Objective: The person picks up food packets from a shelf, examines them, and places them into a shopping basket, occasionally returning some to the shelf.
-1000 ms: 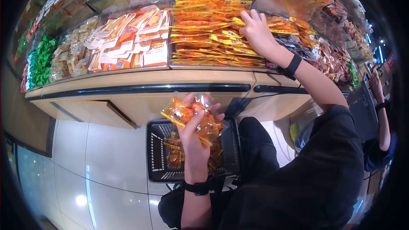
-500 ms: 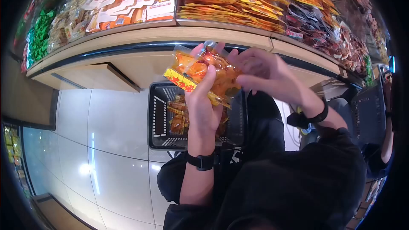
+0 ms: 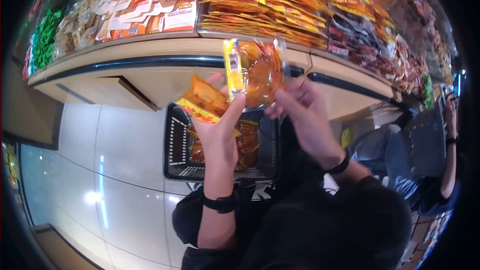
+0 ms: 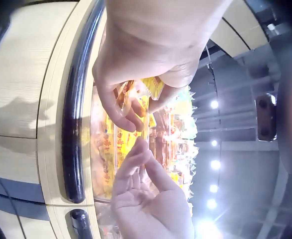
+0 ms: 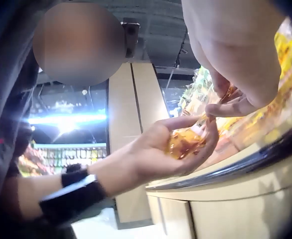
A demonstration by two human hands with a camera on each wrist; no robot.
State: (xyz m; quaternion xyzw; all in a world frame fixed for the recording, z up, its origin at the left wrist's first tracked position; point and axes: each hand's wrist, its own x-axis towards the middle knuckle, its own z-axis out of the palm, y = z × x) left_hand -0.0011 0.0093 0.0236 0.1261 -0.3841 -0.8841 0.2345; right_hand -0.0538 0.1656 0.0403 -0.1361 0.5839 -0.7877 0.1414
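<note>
My left hand (image 3: 216,137) holds several clear-wrapped snack packets with orange-brown food inside. One packet (image 3: 206,101) with a yellow, red-printed strip lies in its palm. Its thumb presses the lower left corner of another packet (image 3: 261,72), which stands fanned out above with a barcode on its yellow edge. At that packet's lower right corner, my right hand (image 3: 312,125) pinches the wrapper between thumb and fingers. In the left wrist view the right hand (image 4: 153,199) meets the packet's edge at its fingertips. Below, more packets (image 3: 246,146) lie in a black basket (image 3: 171,140).
Behind the hands runs a wooden display counter with a dark rail (image 3: 165,60). Its bins hold stacked orange packets (image 3: 270,7), white-and-orange packets (image 3: 150,5) and dark packets (image 3: 352,35). Another person (image 3: 452,155) with a dark basket (image 3: 425,142) is at the right.
My right hand has come down from the stacked orange packets to the packets in my left hand. One packet now stands turned up with its barcode showing, pinched by the right hand.
</note>
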